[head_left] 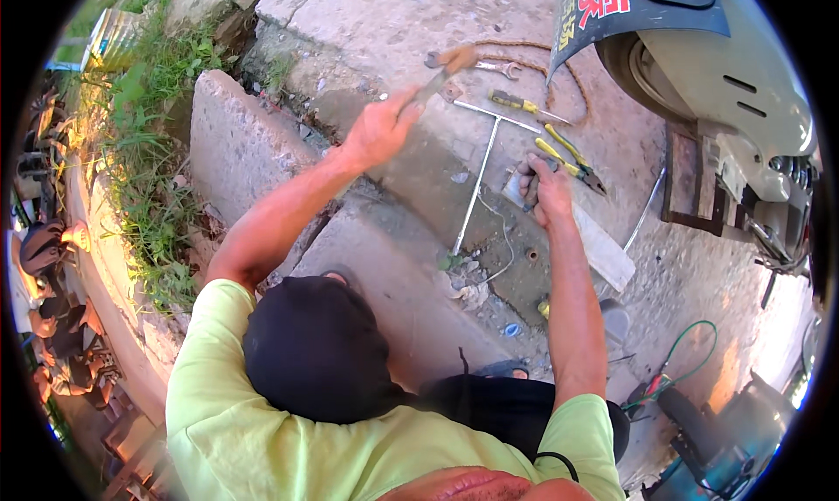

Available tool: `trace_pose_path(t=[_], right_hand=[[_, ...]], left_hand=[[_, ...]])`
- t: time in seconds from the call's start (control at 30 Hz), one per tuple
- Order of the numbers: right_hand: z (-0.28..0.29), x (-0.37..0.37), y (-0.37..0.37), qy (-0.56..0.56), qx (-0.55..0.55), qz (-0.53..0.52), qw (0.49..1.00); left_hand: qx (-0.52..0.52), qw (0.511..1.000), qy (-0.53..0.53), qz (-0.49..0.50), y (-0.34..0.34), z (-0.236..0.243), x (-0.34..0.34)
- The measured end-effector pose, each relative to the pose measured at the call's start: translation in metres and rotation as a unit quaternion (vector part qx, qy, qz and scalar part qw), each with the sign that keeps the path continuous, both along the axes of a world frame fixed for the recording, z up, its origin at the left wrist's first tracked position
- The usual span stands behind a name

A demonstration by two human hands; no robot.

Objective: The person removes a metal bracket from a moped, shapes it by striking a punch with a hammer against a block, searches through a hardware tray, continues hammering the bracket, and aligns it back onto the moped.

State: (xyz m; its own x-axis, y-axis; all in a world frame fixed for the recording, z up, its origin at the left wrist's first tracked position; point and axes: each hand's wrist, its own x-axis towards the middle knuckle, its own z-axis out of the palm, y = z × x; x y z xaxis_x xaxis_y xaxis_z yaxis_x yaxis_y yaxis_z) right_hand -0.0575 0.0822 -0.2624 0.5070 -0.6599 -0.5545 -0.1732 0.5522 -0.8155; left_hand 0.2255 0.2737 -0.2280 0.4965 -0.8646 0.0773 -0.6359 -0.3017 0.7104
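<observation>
My left hand [380, 132] is raised at upper left of centre, closed around the handle of a hammer [456, 60] whose brownish head is blurred. Lower and to the right, my right hand [549, 191] has its fingers curled at the upper end of a pale flat bar [603, 252] on the ground. A small dark piece seems to be in those fingers, but I cannot make out what it is. Yellow-handled pliers [574, 162] lie just beyond my right hand. A T-handle wrench [489, 151] rests between both hands, with a yellow-and-black screwdriver [516, 101] past it.
A brown rope [581, 86] curves beside a spanner [502, 67] at the far side. At upper right stands a scooter [734, 73] near a wooden frame [686, 182]. Broken concrete slabs [245, 142] and grass [144, 151] lie left. A green cable [699, 324] loops at lower right.
</observation>
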Motion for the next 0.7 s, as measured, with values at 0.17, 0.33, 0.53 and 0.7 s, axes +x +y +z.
trace_pose_path(t=[0.17,0.33,0.53,0.7], right_hand=[[-0.001,-0.003,0.0,0.019,-0.012,-0.013,1.0],[-0.002,-0.01,-0.002,0.01,-0.005,-0.027,1.0],[-0.009,0.008,-0.003,0.009,0.004,-0.008,1.0],[0.004,-0.001,-0.001,0.01,-0.015,-0.011,1.0]], left_hand=[[0.163,0.986,0.034,0.0,0.002,0.013,-0.007],[0.052,0.996,0.071,0.005,-0.011,0.054,-0.011],[0.102,0.994,0.006,0.026,0.011,-0.03,0.008],[0.087,0.987,0.112,0.07,0.003,0.022,-0.006]])
